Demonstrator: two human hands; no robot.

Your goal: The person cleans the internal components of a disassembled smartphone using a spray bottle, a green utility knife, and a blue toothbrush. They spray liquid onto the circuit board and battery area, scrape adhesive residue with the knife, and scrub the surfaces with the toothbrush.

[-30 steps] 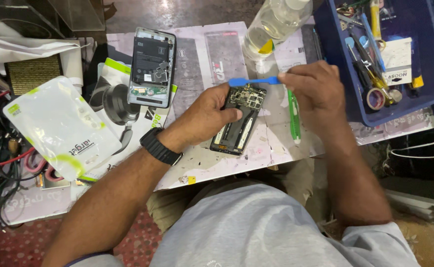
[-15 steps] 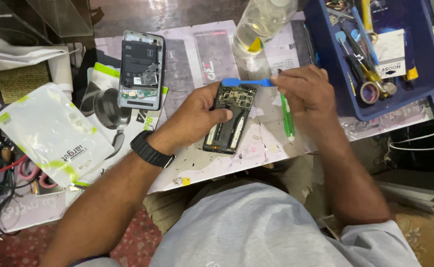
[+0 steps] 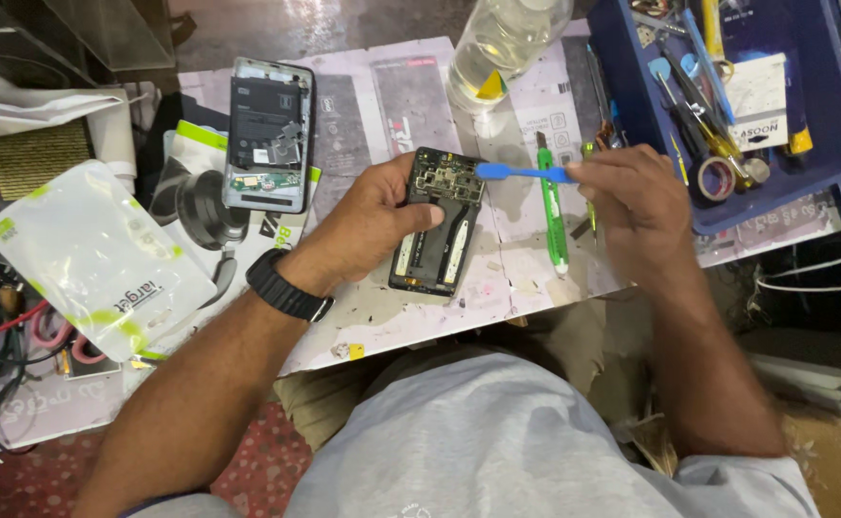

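An opened phone (image 3: 437, 223), its back cover off and its circuit board exposed, is held over the middle of the table (image 3: 382, 317) by the left hand (image 3: 373, 225). The hand is closed around the phone's left edge: the thumb is laid across the face just below the board, and the other fingers are wrapped behind, out of sight. The phone is tilted slightly, its board end far and its lower end near. A black watch (image 3: 284, 288) is worn on the left wrist.

A blue pry tool (image 3: 521, 174) is pinched in the right hand (image 3: 631, 197), which is closed on the tool's right end, the fingertips curled over it. The tool is held nearly level, and its left tip is set against the far right corner of the phone, at the edge of the board. The right hand is thus kept just right of the phone, apart from it, with only the tool bridging the two.

A green tool (image 3: 552, 206) lies on the table between the phone and the right hand. A second opened phone (image 3: 267, 134) lies far left, a clear bottle (image 3: 502, 43) stands far of centre, a blue tray (image 3: 823, 125) of tools sits far right, and a white pouch (image 3: 94, 254) lies at left.
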